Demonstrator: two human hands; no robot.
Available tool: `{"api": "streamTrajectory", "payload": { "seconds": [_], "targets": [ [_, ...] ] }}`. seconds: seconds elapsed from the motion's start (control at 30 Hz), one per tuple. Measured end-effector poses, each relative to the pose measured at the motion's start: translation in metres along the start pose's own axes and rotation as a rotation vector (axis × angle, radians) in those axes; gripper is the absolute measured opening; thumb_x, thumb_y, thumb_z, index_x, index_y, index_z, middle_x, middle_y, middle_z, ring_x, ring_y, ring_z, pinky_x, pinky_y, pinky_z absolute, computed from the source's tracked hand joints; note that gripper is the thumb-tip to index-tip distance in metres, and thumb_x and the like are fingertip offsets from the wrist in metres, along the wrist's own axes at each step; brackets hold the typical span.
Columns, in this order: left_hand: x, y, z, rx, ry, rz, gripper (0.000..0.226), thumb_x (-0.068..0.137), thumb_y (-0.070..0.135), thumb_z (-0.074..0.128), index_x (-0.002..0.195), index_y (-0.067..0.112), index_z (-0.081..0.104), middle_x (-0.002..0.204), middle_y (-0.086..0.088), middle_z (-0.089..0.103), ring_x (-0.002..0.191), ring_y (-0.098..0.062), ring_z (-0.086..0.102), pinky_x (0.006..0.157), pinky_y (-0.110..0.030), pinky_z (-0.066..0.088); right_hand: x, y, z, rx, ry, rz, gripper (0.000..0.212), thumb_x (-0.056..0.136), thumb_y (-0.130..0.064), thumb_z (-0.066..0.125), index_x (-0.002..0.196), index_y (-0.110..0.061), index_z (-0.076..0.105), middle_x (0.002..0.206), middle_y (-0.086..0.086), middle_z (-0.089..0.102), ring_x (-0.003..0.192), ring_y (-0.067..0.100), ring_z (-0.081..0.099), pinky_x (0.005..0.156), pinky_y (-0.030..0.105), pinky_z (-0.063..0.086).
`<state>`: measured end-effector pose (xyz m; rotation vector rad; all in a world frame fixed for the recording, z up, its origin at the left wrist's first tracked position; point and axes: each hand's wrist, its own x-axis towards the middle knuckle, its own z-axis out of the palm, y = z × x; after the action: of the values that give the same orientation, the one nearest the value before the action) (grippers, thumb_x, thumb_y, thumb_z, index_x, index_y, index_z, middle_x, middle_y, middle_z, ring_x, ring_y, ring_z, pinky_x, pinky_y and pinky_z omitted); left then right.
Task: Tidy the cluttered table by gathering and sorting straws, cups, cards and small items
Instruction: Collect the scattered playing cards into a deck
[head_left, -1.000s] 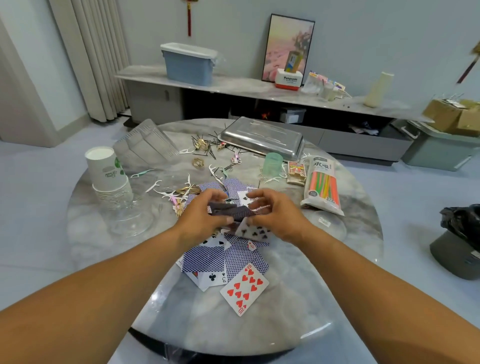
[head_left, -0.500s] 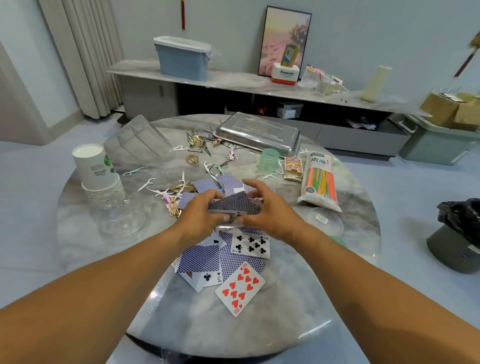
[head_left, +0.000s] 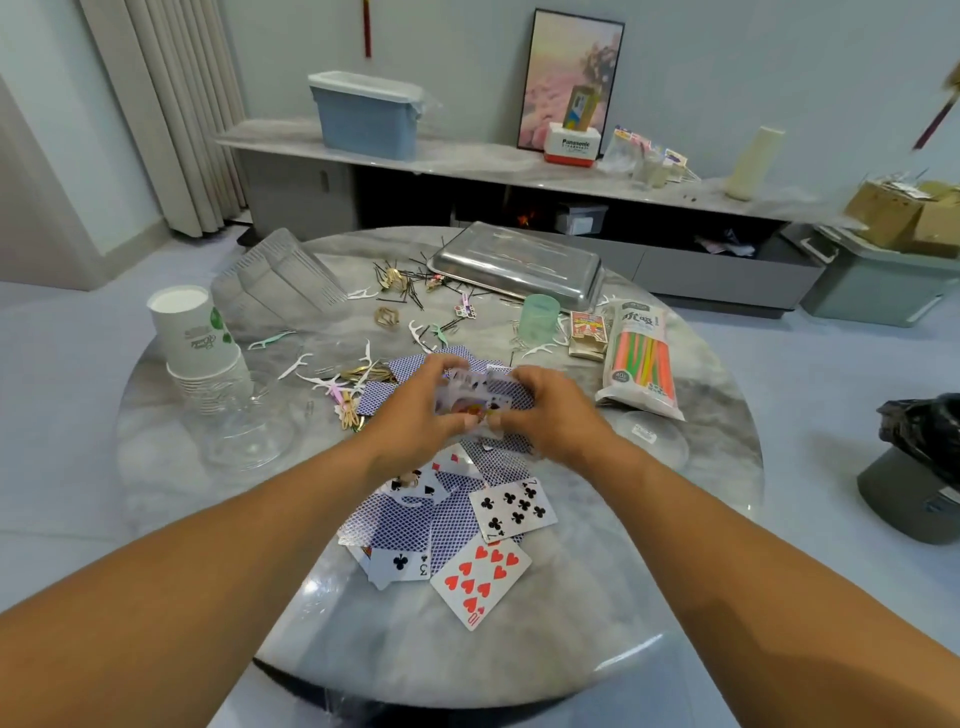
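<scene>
1. Round marble table (head_left: 571, 649): grey-veined top, glossy; its near edge is bare stone.
2. Left hand (head_left: 415, 415) and right hand (head_left: 556, 415): both at the table's centre, fingers curled round a small stack of cards (head_left: 480, 397) held between them, blurred.
3. Loose cards (head_left: 441, 514): scattered from the centre toward the near edge, mostly blue backs; seven of clubs (head_left: 511, 506), ten of hearts (head_left: 480, 579) and three of clubs (head_left: 402, 564) face up.
4. Paper cups (head_left: 200, 348): a stack at the left edge, beside clear plastic cups (head_left: 244, 431).
5. Pack of straws (head_left: 641, 358): near the right edge, lying flat.
6. Green cup (head_left: 540, 317): just before the metal tray (head_left: 514, 265) at the far edge.
7. Floss picks (head_left: 332, 376) and hairpins (head_left: 405, 280): strewn across the far-left part.
8. Room: pale floor all round; a low sideboard (head_left: 467, 166) along the far wall bears a blue bin (head_left: 366, 114); curtains (head_left: 171, 104) far left.
</scene>
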<state>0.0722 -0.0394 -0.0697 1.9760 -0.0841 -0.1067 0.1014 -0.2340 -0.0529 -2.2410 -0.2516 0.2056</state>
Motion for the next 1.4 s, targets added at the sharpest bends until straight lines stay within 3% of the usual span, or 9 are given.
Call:
{"api": "streamTrajectory", "payload": {
  "seconds": [0.2, 0.3, 0.4, 0.63, 0.73, 0.83, 1.0, 1.2, 1.4],
  "targets": [
    [-0.029, 0.016, -0.040, 0.769, -0.233, -0.448, 0.101, 0.064, 0.051, 0.091, 0.145, 0.018, 0.040, 0.143, -0.004, 0.053, 0.114, -0.022, 0.057, 0.081, -0.031, 0.045, -0.008, 0.002, -0.015, 0.055, -0.278, 0.493, 0.050, 0.075, -0.024, 0.089, 0.109, -0.003, 0.060, 0.095, 0.008, 0.071, 0.075, 0.018, 0.068, 0.058, 0.029, 0.056],
    [-0.049, 0.011, -0.038, 0.967, -0.356, -0.529, 0.120, 0.057, 0.057, 0.093, 0.151, 0.014, 0.031, 0.146, -0.007, 0.049, 0.115, -0.026, 0.058, 0.079, -0.030, 0.049, -0.015, -0.001, -0.002, -0.036, -0.256, 0.548, 0.057, 0.071, -0.029, 0.092, 0.111, -0.002, 0.061, 0.105, 0.011, 0.069, 0.092, 0.025, 0.067, 0.073, 0.039, 0.060],
    [-0.059, 0.002, -0.027, 1.018, -0.291, -0.509, 0.118, 0.060, 0.053, 0.094, 0.150, 0.014, 0.028, 0.144, -0.014, 0.042, 0.122, -0.030, 0.055, 0.089, -0.034, 0.051, -0.020, -0.016, 0.010, -0.102, -0.182, 0.542, 0.055, 0.069, -0.035, 0.093, 0.097, -0.005, 0.057, 0.093, 0.006, 0.062, 0.079, 0.020, 0.061, 0.053, 0.029, 0.049],
    [-0.061, -0.013, -0.004, 0.664, 0.011, -0.483, 0.088, 0.066, 0.046, 0.093, 0.131, 0.010, 0.047, 0.127, -0.014, 0.050, 0.096, -0.023, 0.057, 0.061, -0.026, 0.042, -0.024, -0.035, 0.032, -0.333, -0.177, 0.476, 0.077, 0.080, -0.042, 0.084, 0.135, 0.002, 0.052, 0.136, 0.014, 0.059, 0.126, 0.030, 0.057, 0.105, 0.038, 0.049],
    [-0.060, -0.019, 0.000, 0.564, 0.060, -0.479, 0.092, 0.066, 0.047, 0.092, 0.134, 0.009, 0.044, 0.131, -0.015, 0.047, 0.107, -0.028, 0.058, 0.073, -0.028, 0.044, -0.025, -0.031, 0.030, -0.255, -0.131, 0.493, 0.079, 0.078, -0.037, 0.087, 0.138, 0.000, 0.049, 0.135, 0.014, 0.058, 0.125, 0.031, 0.057, 0.101, 0.039, 0.052],
    [-0.055, -0.024, -0.004, 0.478, 0.099, -0.468, 0.094, 0.068, 0.046, 0.091, 0.137, 0.006, 0.041, 0.133, -0.017, 0.051, 0.114, -0.030, 0.058, 0.077, -0.031, 0.045, -0.026, -0.027, 0.029, 0.074, -0.052, 0.548, 0.076, 0.074, -0.018, 0.091, 0.135, 0.001, 0.049, 0.100, 0.012, 0.058, 0.111, 0.036, 0.063, 0.090, 0.048, 0.058],
    [-0.047, -0.029, -0.005, 0.456, 0.174, -0.437, 0.063, 0.085, 0.039, 0.080, 0.124, 0.002, 0.049, 0.113, -0.016, 0.063, 0.093, -0.029, 0.062, 0.070, -0.035, 0.046, -0.027, -0.029, 0.039, 0.285, -0.108, 0.649, 0.078, 0.069, -0.010, 0.093, 0.129, 0.001, 0.045, 0.093, 0.015, 0.061, 0.071, 0.029, 0.067, 0.045, 0.033, 0.055],
    [-0.033, -0.039, -0.008, 0.258, 0.253, -0.460, 0.040, 0.094, 0.029, 0.071, 0.117, 0.005, 0.048, 0.108, -0.019, 0.066, 0.097, -0.037, 0.069, 0.086, -0.047, 0.058, -0.016, -0.028, 0.049, 0.268, -0.128, 0.511, 0.113, 0.067, -0.010, 0.094, 0.157, -0.012, 0.026, 0.141, 0.018, 0.055, 0.104, 0.036, 0.069, 0.083, 0.049, 0.061],
    [-0.017, -0.035, -0.024, -0.104, 0.290, -0.327, 0.036, 0.093, 0.009, 0.064, 0.125, 0.019, 0.053, 0.111, -0.006, 0.062, 0.091, -0.018, 0.062, 0.071, -0.033, 0.050, -0.006, -0.036, 0.006, 0.365, -0.031, 0.276, 0.060, 0.074, -0.003, 0.087, 0.123, -0.021, 0.058, 0.103, 0.007, 0.074, 0.087, 0.030, 0.076, 0.073, 0.050, 0.064]
  ]
}}
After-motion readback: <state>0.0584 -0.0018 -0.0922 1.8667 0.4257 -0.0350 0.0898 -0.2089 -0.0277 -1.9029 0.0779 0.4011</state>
